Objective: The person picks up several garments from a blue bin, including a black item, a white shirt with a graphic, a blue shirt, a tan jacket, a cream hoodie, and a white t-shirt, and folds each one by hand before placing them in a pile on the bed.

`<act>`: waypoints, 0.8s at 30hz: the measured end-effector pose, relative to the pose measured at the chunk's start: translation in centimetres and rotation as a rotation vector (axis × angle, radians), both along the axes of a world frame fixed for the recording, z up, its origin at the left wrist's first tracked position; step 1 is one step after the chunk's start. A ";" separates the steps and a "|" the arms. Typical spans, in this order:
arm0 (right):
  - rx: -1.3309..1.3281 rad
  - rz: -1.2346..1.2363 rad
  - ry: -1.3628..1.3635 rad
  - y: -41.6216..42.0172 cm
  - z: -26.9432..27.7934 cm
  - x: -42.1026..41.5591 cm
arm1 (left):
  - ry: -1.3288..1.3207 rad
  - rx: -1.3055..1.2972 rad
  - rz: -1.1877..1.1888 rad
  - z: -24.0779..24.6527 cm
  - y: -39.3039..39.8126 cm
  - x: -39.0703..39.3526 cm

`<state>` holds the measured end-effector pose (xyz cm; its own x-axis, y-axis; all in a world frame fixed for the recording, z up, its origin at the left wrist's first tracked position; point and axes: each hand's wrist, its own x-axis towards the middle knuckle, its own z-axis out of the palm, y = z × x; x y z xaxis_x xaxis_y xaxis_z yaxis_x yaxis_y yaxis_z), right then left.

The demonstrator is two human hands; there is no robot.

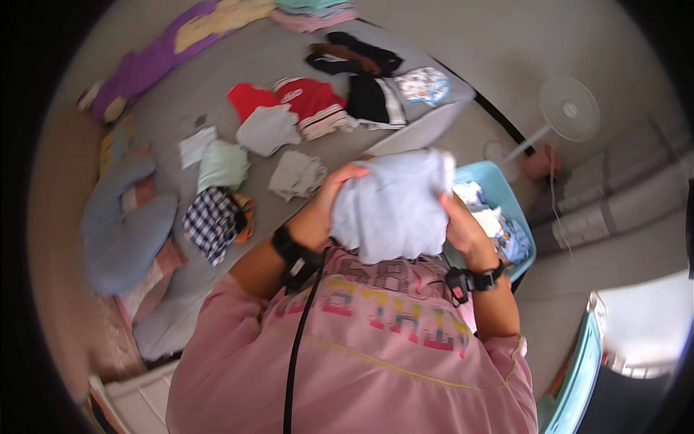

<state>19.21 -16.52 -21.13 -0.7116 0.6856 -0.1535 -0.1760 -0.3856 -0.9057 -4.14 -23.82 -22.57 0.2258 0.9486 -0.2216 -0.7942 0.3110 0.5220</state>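
A folded light blue cloth garment [393,209] is held up in front of my chest. My left hand [332,192] grips its left side, with the thumb lying on top. Along the right side, my right hand [461,219] holds it, thumb on the near face and the other fingers hidden. Beyond it on the grey bed lie a crumpled pale grey cloth [297,174], a light grey garment [268,130], a red garment with striped trim [314,106] and a black-and-white garment [376,102].
A light blue plastic basket [523,228] with clothes stands at the right. Farther off is a white fan [569,111]. Left on the bed lie a checked cloth [211,222], a pale green cloth [222,165] and a blue neck pillow [116,238]. A purple plush toy [143,70] lies behind.
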 end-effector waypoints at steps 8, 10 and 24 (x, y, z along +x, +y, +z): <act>0.095 -0.217 -0.153 1.6 -1.2 -3.1 | -0.189 0.017 0.001 -4.3 1.1 0.7; 0.120 -0.148 -0.231 2.5 -2.2 -3.6 | -0.041 -0.043 0.066 -5.8 1.1 0.6; -0.098 -0.384 -0.285 13.2 -13.3 5.9 | 0.178 -0.046 0.541 -23.8 3.1 -18.7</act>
<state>25.11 -3.33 -34.40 -0.3308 0.8629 -0.3821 -0.0724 -0.4269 -0.9014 -22.87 -20.75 -46.32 -0.3338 0.9073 -0.2557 -0.7477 -0.0896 0.6580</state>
